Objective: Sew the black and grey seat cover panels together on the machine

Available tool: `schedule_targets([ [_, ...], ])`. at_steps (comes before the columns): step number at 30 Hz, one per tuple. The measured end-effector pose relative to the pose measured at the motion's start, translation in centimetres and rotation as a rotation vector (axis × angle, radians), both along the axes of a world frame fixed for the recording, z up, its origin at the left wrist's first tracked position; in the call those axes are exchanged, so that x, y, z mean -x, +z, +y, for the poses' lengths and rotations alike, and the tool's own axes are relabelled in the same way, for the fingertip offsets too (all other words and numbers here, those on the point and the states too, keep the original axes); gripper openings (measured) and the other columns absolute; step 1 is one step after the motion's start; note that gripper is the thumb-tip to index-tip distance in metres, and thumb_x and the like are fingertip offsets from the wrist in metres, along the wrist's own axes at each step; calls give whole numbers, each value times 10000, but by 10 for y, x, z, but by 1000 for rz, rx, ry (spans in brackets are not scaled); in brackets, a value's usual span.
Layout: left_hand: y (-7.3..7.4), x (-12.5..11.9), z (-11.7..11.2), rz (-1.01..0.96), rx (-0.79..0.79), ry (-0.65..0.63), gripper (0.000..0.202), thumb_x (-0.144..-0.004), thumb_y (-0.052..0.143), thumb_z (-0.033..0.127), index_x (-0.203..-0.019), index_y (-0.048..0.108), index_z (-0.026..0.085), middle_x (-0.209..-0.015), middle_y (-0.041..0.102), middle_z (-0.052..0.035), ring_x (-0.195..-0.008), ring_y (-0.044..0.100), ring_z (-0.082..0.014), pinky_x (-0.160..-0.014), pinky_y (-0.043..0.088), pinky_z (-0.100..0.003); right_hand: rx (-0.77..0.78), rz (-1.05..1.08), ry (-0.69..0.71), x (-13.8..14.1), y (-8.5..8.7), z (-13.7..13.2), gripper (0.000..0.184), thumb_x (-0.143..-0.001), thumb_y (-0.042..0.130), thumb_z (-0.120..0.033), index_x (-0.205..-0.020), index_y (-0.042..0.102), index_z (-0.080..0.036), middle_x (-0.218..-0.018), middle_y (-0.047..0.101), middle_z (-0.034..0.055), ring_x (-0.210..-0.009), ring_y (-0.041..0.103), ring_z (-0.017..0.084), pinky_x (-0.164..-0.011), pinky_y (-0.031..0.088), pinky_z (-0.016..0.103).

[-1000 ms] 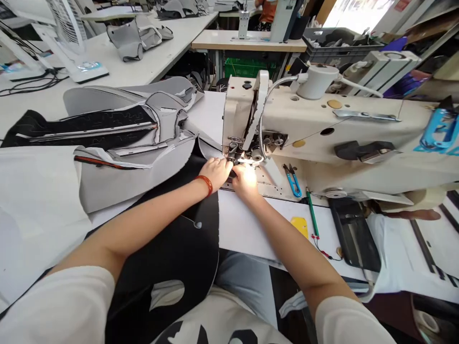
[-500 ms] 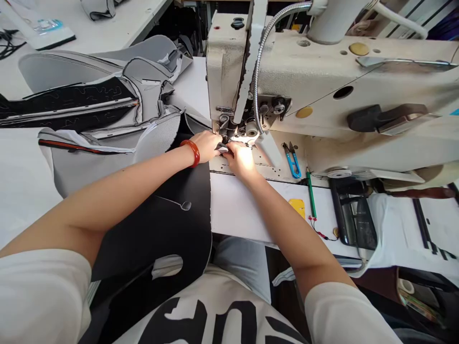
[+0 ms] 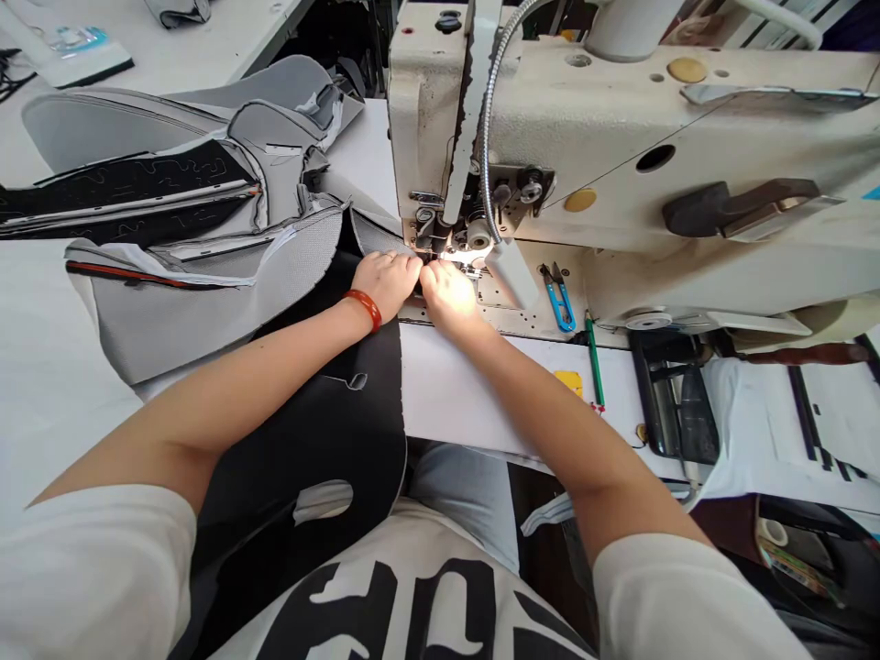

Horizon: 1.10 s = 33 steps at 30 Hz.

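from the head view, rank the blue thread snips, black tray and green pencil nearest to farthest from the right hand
From the right hand:
1. Blue thread snips: to its right, on the sewing machine's bed.
2. Green pencil: farther right, nearer the person than the snips.
3. Black tray: farthest right of the three, beyond the pencil.

Two hands, one left, one right, and one red bracelet between them! One sewing machine, far right; one black panel, near left, showing one large oval cut-out. Right side now: one pair of blue snips, one green pencil, one yellow piece, one black tray!
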<state>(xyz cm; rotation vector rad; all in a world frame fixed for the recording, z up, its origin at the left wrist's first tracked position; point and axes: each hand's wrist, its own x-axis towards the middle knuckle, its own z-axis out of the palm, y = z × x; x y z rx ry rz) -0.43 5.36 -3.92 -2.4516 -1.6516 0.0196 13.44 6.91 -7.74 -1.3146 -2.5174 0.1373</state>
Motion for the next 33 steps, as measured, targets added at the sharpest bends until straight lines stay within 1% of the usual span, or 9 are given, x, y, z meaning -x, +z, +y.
schedule_targets([
  [2,2,7,-18,15,-12,-78,304,-947,359,131,-927,661,118,-904,673,-161,-930,635,-286,-780,459,-406,-16,-67,129,-5,3,-10,361,-967,280,-96,-926,637,-138,-927,637,155,-956,534,288,-808,434,398],
  [4,8,17,-34,41,14,-223,303,-963,429,277,-900,679,118,-873,661,-153,-888,624,-284,-747,464,-395,-53,-127,213,-10,3,-25,355,-974,295,-119,-960,650,-120,-947,645,179,-968,523,302,-785,421,407],
  [7,17,27,-40,4,45,-355,343,-970,441,373,-986,700,149,-905,673,-116,-886,620,-251,-788,477,-371,-90,-116,176,-13,-1,-47,361,-961,353,-148,-1186,615,-42,-1207,602,265,-1060,500,339,-799,415,444],
  [9,16,26,-28,-72,7,-335,330,-974,409,289,-1117,683,171,-1041,680,-113,-1004,610,-249,-889,469,-378,-67,-79,135,-13,-3,-57,430,-944,366,-125,-1314,548,-4,-1350,527,291,-1122,486,361,-826,417,477],
  [12,1,19,-3,-189,-24,-256,371,-920,449,188,-1237,640,157,-1215,640,-128,-1157,561,-261,-1002,443,-400,-29,-10,149,-13,-3,-60,431,-940,359,-93,-1303,573,-1,-1359,550,262,-1196,477,365,-915,418,514],
  [16,-17,15,19,-220,-14,-211,362,-921,394,130,-1077,716,188,-1113,677,-84,-1120,575,-221,-997,460,-359,17,38,243,-14,1,-59,382,-927,395,-60,-1185,677,-76,-1318,625,163,-1269,490,303,-1050,417,456],
  [22,-14,18,17,-24,-48,-368,407,-974,329,178,-1004,735,178,-909,683,-104,-1018,602,-234,-926,477,-374,115,63,202,-15,7,-56,393,-900,430,-36,-1200,683,-57,-1368,602,166,-1312,505,303,-1080,440,432],
  [28,-14,23,14,-112,-62,-322,363,-979,376,188,-1065,727,225,-956,693,-93,-1000,602,-237,-868,467,-382,79,84,175,-16,4,-51,404,-924,410,-50,-1225,676,-82,-1369,609,139,-1315,518,273,-1083,457,418],
  [33,-14,14,11,-71,-89,-287,346,-979,386,205,-963,731,180,-877,651,-104,-974,597,-251,-805,462,-366,54,64,162,-17,1,-50,400,-941,404,-83,-1253,652,-59,-1390,590,149,-1326,505,291,-1137,401,456],
])
